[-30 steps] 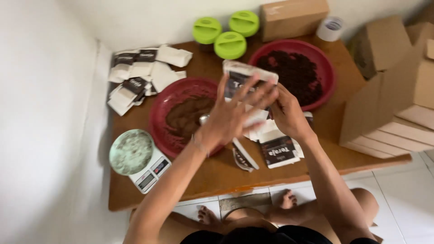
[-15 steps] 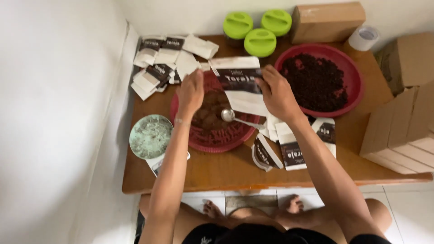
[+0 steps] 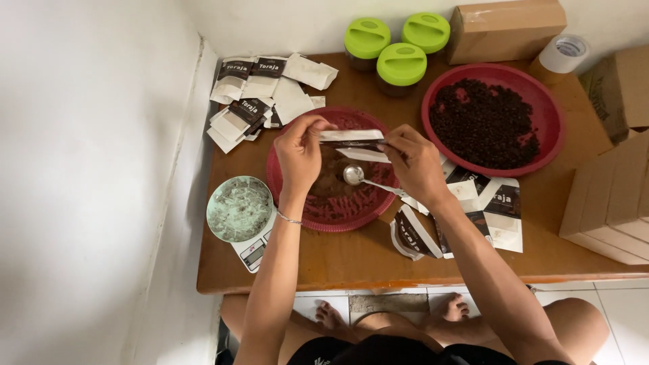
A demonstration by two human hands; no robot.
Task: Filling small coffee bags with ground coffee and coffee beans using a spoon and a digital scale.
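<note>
From where I watch, my left hand [image 3: 301, 152] and right hand [image 3: 412, 165] sit close together over the near red tray [image 3: 324, 209], so the middle is crowded. To the left, the scale [image 3: 242, 213] blocks the table's front corner, and loose pouches [image 3: 263, 94] fill the back-left corner. Three green-lidded jars [image 3: 399, 64] and a cardboard box [image 3: 503, 30] wall off the back. The bean tray [image 3: 493, 118] and stacked boxes [image 3: 608, 203] close the right. Bare wood along the front edge of the table [image 3: 351, 260] leaves a passage.
</note>
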